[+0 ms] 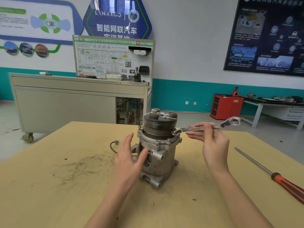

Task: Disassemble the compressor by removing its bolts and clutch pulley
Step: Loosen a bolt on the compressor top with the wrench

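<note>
Right hand (213,146) pinches steel wrench (195,128) | left hand (130,156) beside cast compressor (164,151)

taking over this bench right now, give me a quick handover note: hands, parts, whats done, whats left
Left hand: open, at the compressor's left side; contact unclear.
Right hand: holds the wrench, whose far end is at a flange bolt.
Compressor stands upright on the table, pulley on top. Screwdriver lies to the right.
Done: nothing visibly removed.
Left: take out the flange bolts, then pull the pulley.
</note>
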`<state>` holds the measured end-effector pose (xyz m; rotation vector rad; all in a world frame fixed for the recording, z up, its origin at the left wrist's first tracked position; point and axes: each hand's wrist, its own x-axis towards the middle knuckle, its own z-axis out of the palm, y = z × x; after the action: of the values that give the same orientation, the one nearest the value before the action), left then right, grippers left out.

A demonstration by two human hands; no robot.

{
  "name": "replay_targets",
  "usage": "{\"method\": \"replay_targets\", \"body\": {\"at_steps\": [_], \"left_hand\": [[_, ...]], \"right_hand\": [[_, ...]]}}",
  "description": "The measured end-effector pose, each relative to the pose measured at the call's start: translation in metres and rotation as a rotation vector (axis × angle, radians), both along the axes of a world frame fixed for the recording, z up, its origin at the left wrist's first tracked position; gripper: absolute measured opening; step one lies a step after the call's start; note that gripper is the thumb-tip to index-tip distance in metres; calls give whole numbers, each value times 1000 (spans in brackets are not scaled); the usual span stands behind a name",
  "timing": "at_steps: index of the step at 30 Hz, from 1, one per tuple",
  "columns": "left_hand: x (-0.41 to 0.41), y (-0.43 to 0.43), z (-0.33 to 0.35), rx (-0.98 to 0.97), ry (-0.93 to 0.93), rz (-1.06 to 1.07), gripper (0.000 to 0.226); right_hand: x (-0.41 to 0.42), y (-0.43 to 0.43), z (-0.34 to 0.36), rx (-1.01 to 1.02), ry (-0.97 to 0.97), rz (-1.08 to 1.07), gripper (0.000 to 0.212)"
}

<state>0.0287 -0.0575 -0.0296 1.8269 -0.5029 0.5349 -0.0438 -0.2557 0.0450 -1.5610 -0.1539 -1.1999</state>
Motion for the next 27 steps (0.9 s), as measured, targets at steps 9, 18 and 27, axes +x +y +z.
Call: {"method": "replay_targets", "body": {"at_steps": [9, 18, 27], "left_hand": [[-8, -28, 19, 117, 136, -93, 125], [5, -7, 24, 110, 129, -254, 119], [9, -5, 6, -130, 179, -410, 112]], "right_hand": [[-20, 25, -14, -755, -190, -201, 41], [-24, 43, -12, -897, -281, -293, 46], [-20, 88, -13, -1159, -283, -607, 7]]}}
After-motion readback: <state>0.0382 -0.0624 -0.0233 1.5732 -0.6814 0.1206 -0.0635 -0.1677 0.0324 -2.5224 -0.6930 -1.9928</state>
